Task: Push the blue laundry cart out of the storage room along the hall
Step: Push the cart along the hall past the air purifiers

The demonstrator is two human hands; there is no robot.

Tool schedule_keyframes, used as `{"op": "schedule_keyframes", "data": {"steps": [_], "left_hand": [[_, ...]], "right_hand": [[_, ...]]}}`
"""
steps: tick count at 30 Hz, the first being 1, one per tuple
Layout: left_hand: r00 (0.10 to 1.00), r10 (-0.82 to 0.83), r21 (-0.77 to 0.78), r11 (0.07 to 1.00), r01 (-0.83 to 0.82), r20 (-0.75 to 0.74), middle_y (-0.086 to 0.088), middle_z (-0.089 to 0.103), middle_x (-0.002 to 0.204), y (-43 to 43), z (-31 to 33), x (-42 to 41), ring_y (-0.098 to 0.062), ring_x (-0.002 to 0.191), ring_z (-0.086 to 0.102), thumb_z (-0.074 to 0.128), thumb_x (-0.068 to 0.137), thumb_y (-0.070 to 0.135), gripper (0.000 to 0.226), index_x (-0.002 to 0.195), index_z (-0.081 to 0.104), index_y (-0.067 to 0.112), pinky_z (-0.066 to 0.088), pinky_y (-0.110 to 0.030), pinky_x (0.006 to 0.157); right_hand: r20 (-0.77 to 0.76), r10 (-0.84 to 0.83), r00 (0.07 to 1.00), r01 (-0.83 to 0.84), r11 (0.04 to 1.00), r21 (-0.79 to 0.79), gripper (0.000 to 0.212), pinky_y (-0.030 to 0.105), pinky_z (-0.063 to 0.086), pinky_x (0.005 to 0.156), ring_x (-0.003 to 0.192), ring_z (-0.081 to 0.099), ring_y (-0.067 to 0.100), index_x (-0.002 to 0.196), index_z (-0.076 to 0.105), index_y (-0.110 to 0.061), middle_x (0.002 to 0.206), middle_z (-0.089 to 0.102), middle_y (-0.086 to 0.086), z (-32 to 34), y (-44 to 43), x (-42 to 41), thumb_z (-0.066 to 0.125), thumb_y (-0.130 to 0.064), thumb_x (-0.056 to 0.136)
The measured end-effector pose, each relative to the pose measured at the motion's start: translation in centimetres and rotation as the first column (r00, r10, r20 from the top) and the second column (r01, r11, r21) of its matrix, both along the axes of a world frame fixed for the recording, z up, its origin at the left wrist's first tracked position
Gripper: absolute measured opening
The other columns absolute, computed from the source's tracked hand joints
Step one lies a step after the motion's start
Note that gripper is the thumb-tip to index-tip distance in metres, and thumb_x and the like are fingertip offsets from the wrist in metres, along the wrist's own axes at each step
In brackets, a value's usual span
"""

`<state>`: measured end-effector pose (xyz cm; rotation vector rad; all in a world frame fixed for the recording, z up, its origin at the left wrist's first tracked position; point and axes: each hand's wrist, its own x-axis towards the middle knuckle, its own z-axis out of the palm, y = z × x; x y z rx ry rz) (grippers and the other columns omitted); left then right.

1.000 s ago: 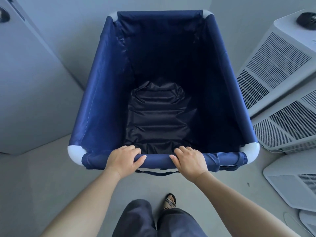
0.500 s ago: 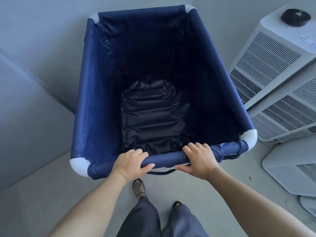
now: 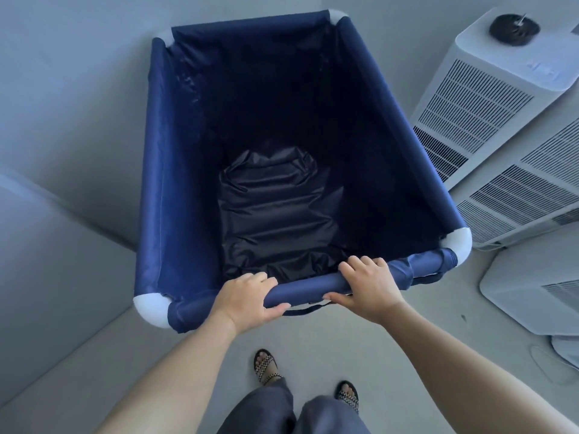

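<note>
cart pos: blue laundry cart (image 3: 175, 189) sits dead ahead at 12 o'clock, on the floor (image 3: 344, 333), filling the centre of view. Empty save for the dark liner (image 3: 275, 214) crumpled at the bottom.
grip bar: near rail (image 3: 305, 288) runs approx 8-to-2 o'clock across me, i.e. its right end lies farther away than its left. White corner caps at both ends.
left hand: left hand (image 3: 247, 300) wrapped over the rail, left of mid-rail; fingers (image 3: 258, 277) curled over the top into the cart, thumb under. Clenched on the rail.
right hand: right hand (image 3: 369, 288) clenched on the same rail, right of mid; thumb underneath at the near face. Sits slightly farther fwd than the left, matching the rail's skew.
key relation: cart lies straight beyond the fingers at 12; both hands already on it, neither clearly nearer. Hands are spaced apart, so I judge a push with differential force can steer.
long axis: runs from me toward approx 12, tipped a bit to 11; far end points into the wall corner (image 3: 94, 104).
obstacles: white vented units (image 3: 488, 120) close by the cart's right side at 2-3 o'clock; wall w/ ledge (image 3: 62, 245) at 9.
judgement: exit not in view, so can't tell the heading needed; cart prob. needs swinging before a straight shove. Right corner cap near the units = likely snag pt.
</note>
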<state>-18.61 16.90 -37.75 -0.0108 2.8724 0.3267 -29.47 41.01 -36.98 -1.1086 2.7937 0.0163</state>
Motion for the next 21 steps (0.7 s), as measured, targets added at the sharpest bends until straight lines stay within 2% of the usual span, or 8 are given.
{"op": "schedule_keyframes", "data": {"steps": [7, 13, 21], "left_hand": [[0.999, -0.043, -0.012, 0.999, 0.043, -0.032, 0.011, 0.055, 0.083, -3.1, 0.0, -2.5, -0.012, 0.081, 0.054, 0.038, 0.075, 0.07, 0.046, 0.087, 0.052, 0.028, 0.039, -0.028, 0.057], [0.995, -0.074, -0.029, 0.997, 0.072, -0.071, 0.011, 0.054, 0.086, -5.4, 0.1, -4.3, -0.013, 0.081, 0.054, 0.039, 0.076, 0.07, 0.045, 0.098, 0.054, 0.034, 0.042, -0.029, 0.055], [0.993, -0.114, -0.015, 0.993, 0.114, -0.003, 0.012, 0.05, 0.087, -8.2, 0.6, -7.2, -0.012, 0.086, 0.052, 0.043, 0.079, 0.07, 0.042, 0.104, 0.051, 0.037, 0.041, -0.028, 0.062]], "right_hand": [[0.001, -0.067, 0.998, 0.067, 0.998, -0.008, 0.059, 0.038, 0.039, 0.068, 0.069, 0.051, 0.024, 0.083, 0.055, -0.017, 0.077, 0.055, 0.0, 0.0, -2.3, -0.9, 0.04, -0.073, 0.075], [0.009, -0.124, 0.992, 0.124, 0.992, 0.02, 0.064, 0.037, 0.037, 0.069, 0.073, 0.05, 0.023, 0.087, 0.053, -0.018, 0.08, 0.054, -0.002, -0.1, -4.3, -1.7, 0.029, -0.076, 0.075], [0.014, -0.182, 0.983, 0.181, 0.982, 0.053, 0.066, 0.035, 0.029, 0.068, 0.076, 0.049, 0.022, 0.093, 0.052, -0.018, 0.084, 0.053, -0.002, -0.3, -6.5, -2.7, 0.026, -0.076, 0.077]]}}
